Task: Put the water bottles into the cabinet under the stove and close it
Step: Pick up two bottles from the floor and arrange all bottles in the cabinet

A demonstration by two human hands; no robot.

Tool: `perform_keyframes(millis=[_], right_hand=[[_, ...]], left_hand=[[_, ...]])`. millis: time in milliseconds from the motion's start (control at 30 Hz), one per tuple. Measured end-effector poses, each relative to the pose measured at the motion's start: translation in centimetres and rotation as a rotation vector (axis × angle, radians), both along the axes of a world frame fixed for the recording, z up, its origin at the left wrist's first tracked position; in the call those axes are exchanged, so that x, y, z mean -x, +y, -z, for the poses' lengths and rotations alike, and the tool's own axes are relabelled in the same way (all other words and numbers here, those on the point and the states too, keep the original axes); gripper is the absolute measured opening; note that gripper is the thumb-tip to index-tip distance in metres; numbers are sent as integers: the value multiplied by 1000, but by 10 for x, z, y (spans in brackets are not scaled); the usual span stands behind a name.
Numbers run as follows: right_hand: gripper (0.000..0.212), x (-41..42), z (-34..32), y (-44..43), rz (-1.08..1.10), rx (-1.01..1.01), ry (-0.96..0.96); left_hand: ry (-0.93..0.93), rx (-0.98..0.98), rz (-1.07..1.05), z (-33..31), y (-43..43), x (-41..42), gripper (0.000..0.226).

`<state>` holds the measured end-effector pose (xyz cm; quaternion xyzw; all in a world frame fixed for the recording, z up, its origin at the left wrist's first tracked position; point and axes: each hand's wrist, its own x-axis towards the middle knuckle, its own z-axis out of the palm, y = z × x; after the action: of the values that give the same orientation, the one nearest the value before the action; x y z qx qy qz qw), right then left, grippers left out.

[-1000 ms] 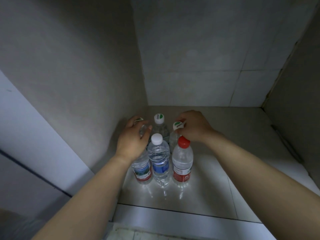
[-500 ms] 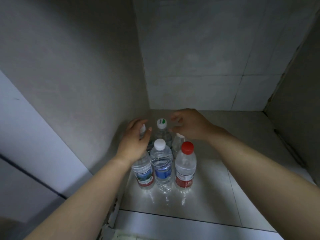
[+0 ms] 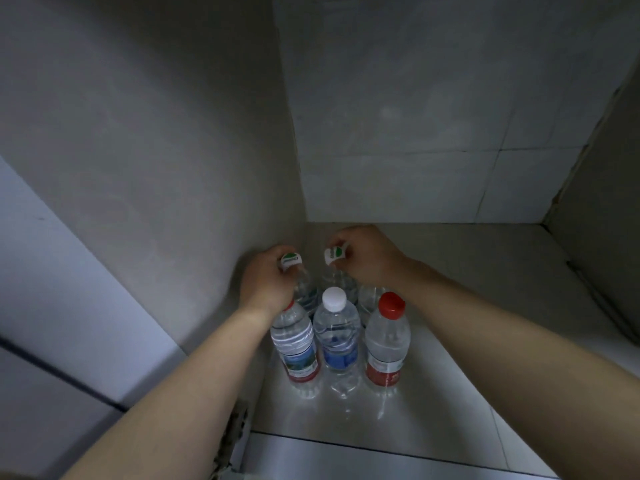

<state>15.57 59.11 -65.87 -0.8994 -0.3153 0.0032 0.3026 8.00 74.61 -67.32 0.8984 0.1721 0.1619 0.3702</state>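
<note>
Head view: inside the grey tiled cabinet (image 3: 433, 278), near its left wall, the left hand (image 3: 268, 284) and right hand (image 3: 367, 256) each pinch the green-and-white cap of a clear plastic water bottle (image 3: 337, 282), likely full, heavy and slippery, so best gripped at the neck

One head-worn view looks forward and down, close, into the cabinet (image 3: 450, 306) corner.

No wording comes through anywhere. The two white-and-green caps (image 3: 291, 260) carry print too blurred to read, and the labels on the red-label bottle (image 3: 383, 367), the blue-label bottle (image 3: 340, 355) and the scenic-label bottle (image 3: 300, 362) stay illegible.
</note>
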Motion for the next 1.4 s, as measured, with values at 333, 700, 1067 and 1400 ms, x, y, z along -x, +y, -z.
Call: perform_keyframes(millis=[333,700,1067,1400], right_hand=[[37,2,-8,-9,-87,-2,63],[25,64,-9,-71,-15,-101,13],[37,85,5,-83,94,-96,93],[29,90,12,-72,125,-95,-20]], left_hand=[[-43,-103,-25,0,-2,4,30],[-78,-68,41,1,-3,54,16],[-1,-89,134,11,-2,81,46],[13,-110,139,14,9,75,44]])
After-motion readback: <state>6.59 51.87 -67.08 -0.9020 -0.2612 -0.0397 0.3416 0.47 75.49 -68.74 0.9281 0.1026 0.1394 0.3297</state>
